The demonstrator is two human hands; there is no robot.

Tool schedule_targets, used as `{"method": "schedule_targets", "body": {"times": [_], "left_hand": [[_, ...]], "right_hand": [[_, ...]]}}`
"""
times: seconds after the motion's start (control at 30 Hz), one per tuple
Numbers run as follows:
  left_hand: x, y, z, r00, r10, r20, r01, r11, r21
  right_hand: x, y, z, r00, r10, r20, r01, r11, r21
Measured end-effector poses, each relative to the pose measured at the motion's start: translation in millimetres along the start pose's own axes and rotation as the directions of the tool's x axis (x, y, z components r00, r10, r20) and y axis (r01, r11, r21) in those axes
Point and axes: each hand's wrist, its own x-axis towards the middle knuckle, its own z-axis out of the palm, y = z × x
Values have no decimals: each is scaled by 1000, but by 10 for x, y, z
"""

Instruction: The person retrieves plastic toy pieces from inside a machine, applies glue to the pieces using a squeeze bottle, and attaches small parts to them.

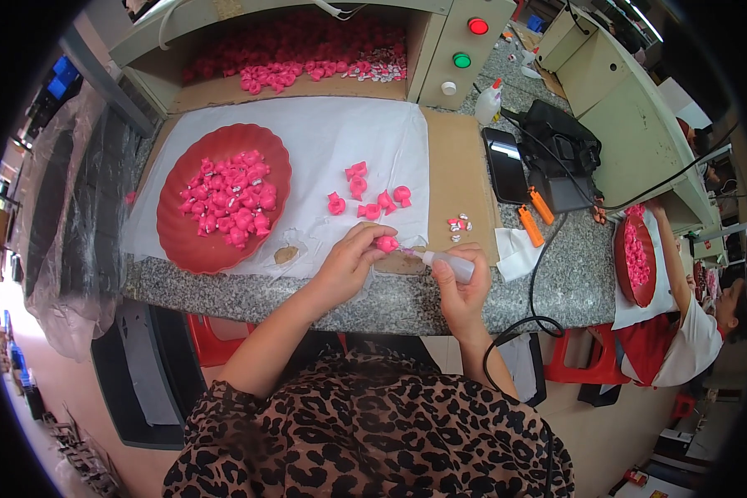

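Above the speckled surface's [394, 303] front edge, a pink figure [386, 243] is pinched in the left hand's [346, 259] closed grip, seemingly steadied for the nozzle of a squeeze bottle [454, 267] clasped in the right hand's [463, 292] curled grip.

The person in front of me wears a loose brown top [357, 440] covered in black leopard spots. Its left sleeve [203, 423] is short and wide, in the same print. The left hand [349, 257] and right hand [461, 290] are bare. A thin black cable [549, 456] trails down the top's right side.
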Motion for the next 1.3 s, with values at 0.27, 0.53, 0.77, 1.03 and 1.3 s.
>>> {"method": "schedule_targets", "body": {"times": [0.27,0.53,0.77,1.03,1.3], "left_hand": [[-9,-31,17,999,-40,-21,38,998,-56],[-8,-45,27,998,-68,-18,66,994,-82],[-44,-113,76,981,-192,-27,170,920,-352],[-30,-125,101,996,-64,-61,49,973,-226],[103,62,50,918,-373,132,381,742,-551]], "right_hand": [[-19,26,4,1000,-12,3,12,1000,-29],[-39,48,21,1000,-5,-1,5,1000,-10],[87,-25,-65,874,474,105,-401,582,708],[98,-39,-350,782,585,214,-520,422,743],[325,-9,-734,847,531,20,-480,748,458]]}}
